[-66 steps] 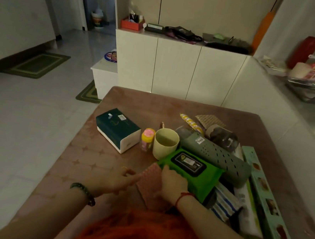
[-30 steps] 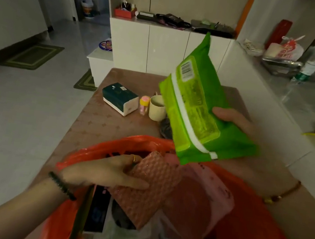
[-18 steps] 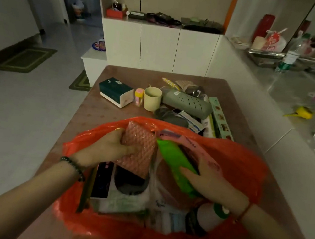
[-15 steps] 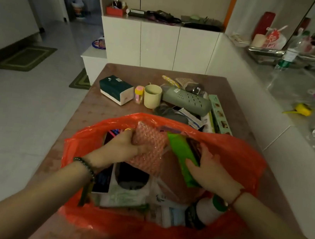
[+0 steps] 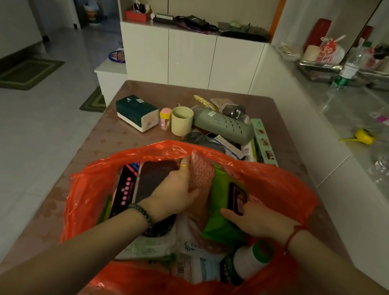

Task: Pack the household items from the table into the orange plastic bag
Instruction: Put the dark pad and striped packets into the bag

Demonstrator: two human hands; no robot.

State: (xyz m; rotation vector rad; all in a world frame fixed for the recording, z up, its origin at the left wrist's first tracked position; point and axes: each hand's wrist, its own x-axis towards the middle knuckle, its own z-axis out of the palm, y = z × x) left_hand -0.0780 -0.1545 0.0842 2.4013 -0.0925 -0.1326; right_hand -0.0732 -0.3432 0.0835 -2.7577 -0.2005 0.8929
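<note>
The orange plastic bag [image 5: 290, 186] stands open at the near end of the brown table [image 5: 125, 137], holding several packed items. Inside it, my left hand [image 5: 173, 192] grips a pink textured cloth [image 5: 201, 173] held upright. My right hand [image 5: 258, 222] presses on a green wet-wipes pack [image 5: 219, 223] standing beside the cloth. Beyond the bag lie a dark green tissue box [image 5: 134, 111], a small pink and yellow jar [image 5: 164, 118], a cream cup [image 5: 181, 121], a grey perforated case [image 5: 224, 126] and a long green box [image 5: 263, 142].
A white bottle with a green cap [image 5: 251, 258] and a dark pink-dotted package [image 5: 126, 189] sit in the bag. White counter [image 5: 340, 133] runs along the table's right side with a yellow tape measure [image 5: 365, 136]. White cabinets [image 5: 188, 59] stand behind.
Both hands carried the pink cloth and green wipes pack from the table into the bag. In the last half second they pushed both items deeper and stood them side by side.
</note>
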